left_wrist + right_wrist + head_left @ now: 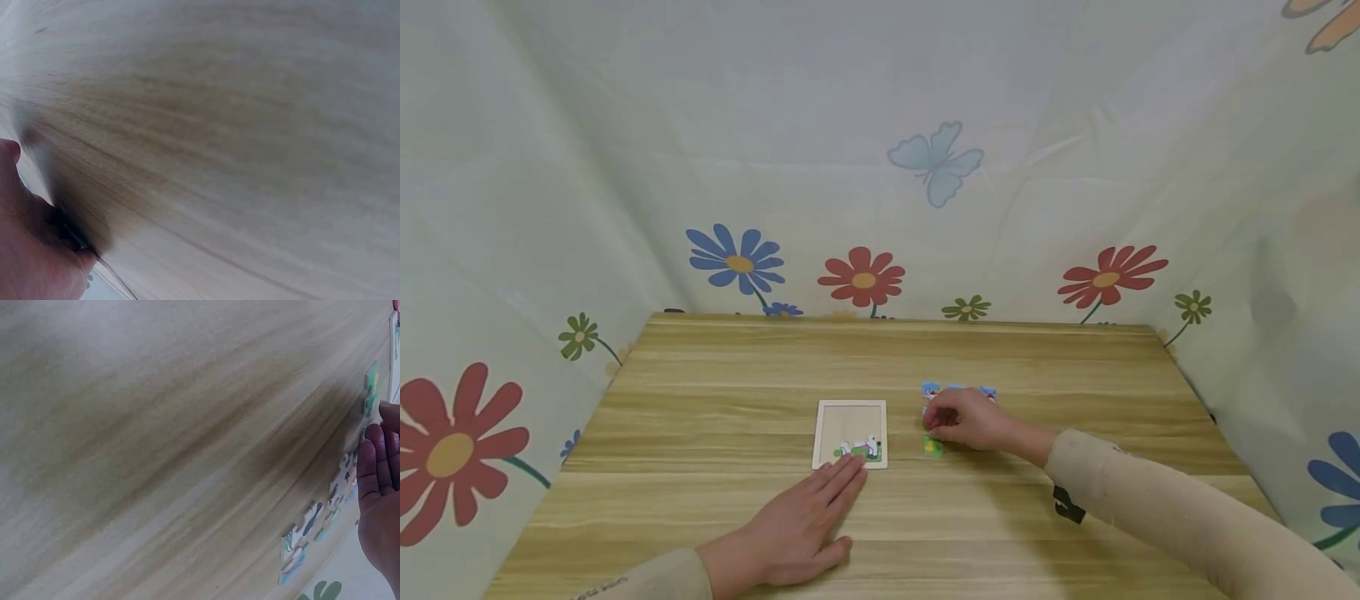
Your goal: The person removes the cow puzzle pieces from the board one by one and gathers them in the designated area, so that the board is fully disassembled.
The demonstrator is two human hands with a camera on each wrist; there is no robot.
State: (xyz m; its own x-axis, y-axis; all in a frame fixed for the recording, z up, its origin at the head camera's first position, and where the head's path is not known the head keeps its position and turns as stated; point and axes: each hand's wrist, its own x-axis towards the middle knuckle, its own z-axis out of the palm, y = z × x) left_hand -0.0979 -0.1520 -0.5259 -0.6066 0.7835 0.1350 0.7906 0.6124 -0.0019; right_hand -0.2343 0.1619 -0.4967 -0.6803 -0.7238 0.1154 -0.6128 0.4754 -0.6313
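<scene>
A small jigsaw tray (850, 402) with a pale raised border lies on the table, and several fitted pieces (868, 448) with a white-and-green picture fill part of its lower edge. My left hand (801, 521) lies with fingers stretched out, fingertips at the tray's lower border. To the right of the tray, my right hand (973, 419) is over a group of loose jigsaw pieces (931, 389), its fingers bent toward the thumb. A green piece (933, 447) shows just below the thumb. I cannot tell whether the fingertips pinch a piece. In the right wrist view, more loose pieces (306, 525) lie beside the hand (381, 500).
The wood-grain table (737, 358) extends around the tray and pieces. A pale curtain (805, 108) printed with flowers and butterflies hangs behind and at both sides. A small black thing (1067, 505) is at the right sleeve.
</scene>
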